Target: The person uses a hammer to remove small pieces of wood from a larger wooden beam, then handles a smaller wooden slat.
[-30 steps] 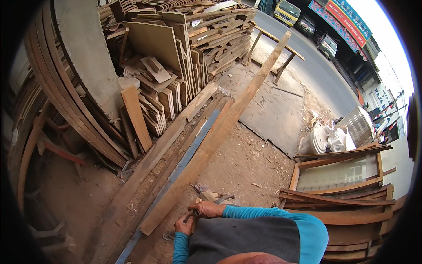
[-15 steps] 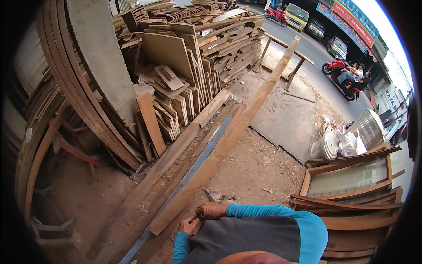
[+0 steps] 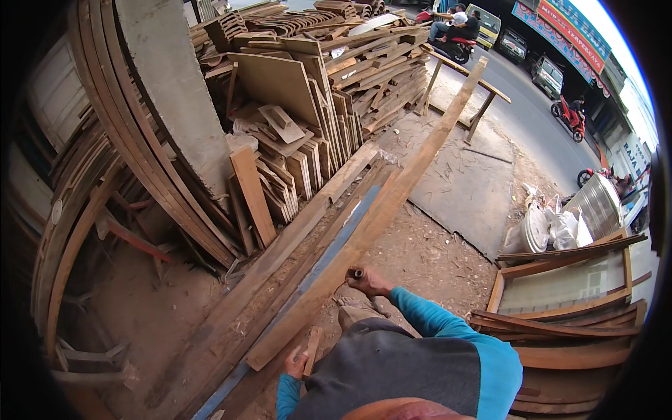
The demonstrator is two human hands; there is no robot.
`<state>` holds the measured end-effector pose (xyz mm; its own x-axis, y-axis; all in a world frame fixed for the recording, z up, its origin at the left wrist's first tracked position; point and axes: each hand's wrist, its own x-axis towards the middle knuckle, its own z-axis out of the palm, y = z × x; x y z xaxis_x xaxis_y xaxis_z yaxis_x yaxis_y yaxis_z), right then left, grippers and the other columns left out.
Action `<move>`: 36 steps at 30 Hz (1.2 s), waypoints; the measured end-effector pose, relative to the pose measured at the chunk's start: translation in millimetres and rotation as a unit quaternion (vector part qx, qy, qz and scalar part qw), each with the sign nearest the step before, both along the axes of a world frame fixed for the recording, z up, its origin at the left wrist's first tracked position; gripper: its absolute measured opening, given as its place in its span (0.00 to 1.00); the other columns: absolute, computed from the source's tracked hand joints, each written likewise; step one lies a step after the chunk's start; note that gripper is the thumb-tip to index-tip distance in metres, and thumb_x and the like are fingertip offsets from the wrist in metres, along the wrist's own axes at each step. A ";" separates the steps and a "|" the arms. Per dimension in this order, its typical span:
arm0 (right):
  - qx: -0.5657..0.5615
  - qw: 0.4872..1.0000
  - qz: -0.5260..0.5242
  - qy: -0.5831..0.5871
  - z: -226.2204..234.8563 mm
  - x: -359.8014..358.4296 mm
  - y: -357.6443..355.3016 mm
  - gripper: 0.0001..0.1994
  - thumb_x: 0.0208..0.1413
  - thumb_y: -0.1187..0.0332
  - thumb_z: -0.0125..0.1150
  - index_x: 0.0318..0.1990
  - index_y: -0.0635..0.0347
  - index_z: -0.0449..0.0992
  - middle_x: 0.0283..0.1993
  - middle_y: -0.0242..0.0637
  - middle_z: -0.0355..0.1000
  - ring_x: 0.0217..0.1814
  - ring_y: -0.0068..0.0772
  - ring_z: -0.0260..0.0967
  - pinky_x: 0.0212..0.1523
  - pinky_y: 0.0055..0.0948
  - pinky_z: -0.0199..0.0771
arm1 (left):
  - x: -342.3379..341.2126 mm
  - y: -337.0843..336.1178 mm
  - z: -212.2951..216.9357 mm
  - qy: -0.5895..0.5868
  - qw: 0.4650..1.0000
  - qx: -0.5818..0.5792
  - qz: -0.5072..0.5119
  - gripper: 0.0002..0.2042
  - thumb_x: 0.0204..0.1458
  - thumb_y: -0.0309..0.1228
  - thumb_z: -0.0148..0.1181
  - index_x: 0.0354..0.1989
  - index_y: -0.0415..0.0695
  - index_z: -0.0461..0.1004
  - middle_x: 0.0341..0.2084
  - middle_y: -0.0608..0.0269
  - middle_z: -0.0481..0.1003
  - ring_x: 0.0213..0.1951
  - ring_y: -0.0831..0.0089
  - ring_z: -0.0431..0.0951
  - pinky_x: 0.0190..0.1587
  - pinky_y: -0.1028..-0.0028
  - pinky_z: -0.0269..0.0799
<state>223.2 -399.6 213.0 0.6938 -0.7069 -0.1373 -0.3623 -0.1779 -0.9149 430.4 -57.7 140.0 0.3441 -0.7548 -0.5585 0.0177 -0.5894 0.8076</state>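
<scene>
Beside the long plank (image 3: 371, 231), right hand (image 3: 367, 282) fingers wrap a dark cylindrical tool handle (image 3: 356, 273) at the plank's edge. Left hand (image 3: 297, 364) fingers pinch a short wooden strip (image 3: 312, 348), apparently bracing the near end. Plank: rough, reddish-brown, resting diagonally across the sawdust-covered ground (image 3: 427, 255).
</scene>
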 end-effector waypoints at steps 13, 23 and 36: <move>-0.213 0.894 -0.393 -0.045 120.0 -76.3 -163.6 0.18 0.65 0.57 0.56 0.29 0.64 0.73 0.21 0.29 0.64 0.20 0.19 0.57 0.21 0.24 0.56 | 4.1 85.9 -5.2 0.340 0.855 -0.013 0.393 0.32 0.49 0.48 0.70 0.52 0.32 0.73 0.46 0.52 0.77 0.46 0.62 0.79 0.49 0.64 0.76; 0.039 0.999 0.000 -0.026 82.8 149.5 5.1 0.21 0.68 0.53 0.51 0.28 0.62 0.69 0.17 0.31 0.61 0.17 0.25 0.62 0.20 0.26 0.64 | -47.6 124.5 -82.2 0.246 0.811 -0.028 0.530 0.41 0.51 0.45 0.65 0.70 0.38 0.54 0.55 0.49 0.72 0.53 0.57 0.74 0.56 0.66 0.69; 0.220 0.883 0.410 -0.051 -165.0 466.1 308.8 0.16 0.65 0.64 0.52 0.26 0.63 0.67 0.17 0.32 0.60 0.18 0.23 0.56 0.23 0.27 0.62 | -20.2 127.1 -409.7 0.625 -0.555 -0.548 -0.012 0.32 0.37 0.46 0.70 0.51 0.41 0.72 0.36 0.52 0.77 0.41 0.60 0.78 0.44 0.62 0.75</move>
